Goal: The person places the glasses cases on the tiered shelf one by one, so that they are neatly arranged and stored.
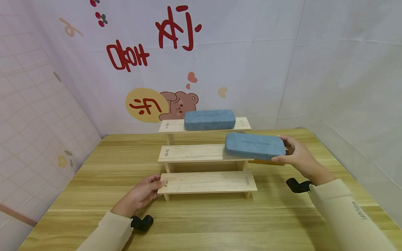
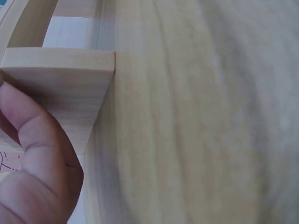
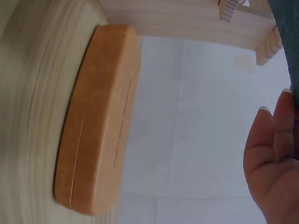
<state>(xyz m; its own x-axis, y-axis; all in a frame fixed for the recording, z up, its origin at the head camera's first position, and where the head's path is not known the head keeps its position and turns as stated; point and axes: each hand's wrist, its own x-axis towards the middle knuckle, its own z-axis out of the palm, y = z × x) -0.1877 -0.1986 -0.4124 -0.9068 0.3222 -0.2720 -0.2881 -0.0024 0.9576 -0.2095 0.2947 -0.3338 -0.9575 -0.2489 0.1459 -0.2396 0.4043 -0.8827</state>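
Note:
My right hand (image 1: 296,155) grips the right end of a blue glasses case (image 1: 255,145), holding it over the right end of the middle step of a three-tier wooden shelf (image 1: 207,183). In the right wrist view only a sliver of that case shows beside the fingers (image 3: 259,140). With my left hand (image 1: 142,193) I pinch the left end of the lowest step, thumb on top. The left wrist view shows those fingers (image 2: 35,121) against the wooden end support. A second blue glasses case (image 1: 209,120) lies lengthwise on the top step.
An orange glasses case (image 3: 98,121) lies on the table beside the shelf's right side, mostly hidden behind the held case in the head view. The wooden table (image 1: 201,226) ends at a white printed curtain (image 1: 251,62) behind and at both sides.

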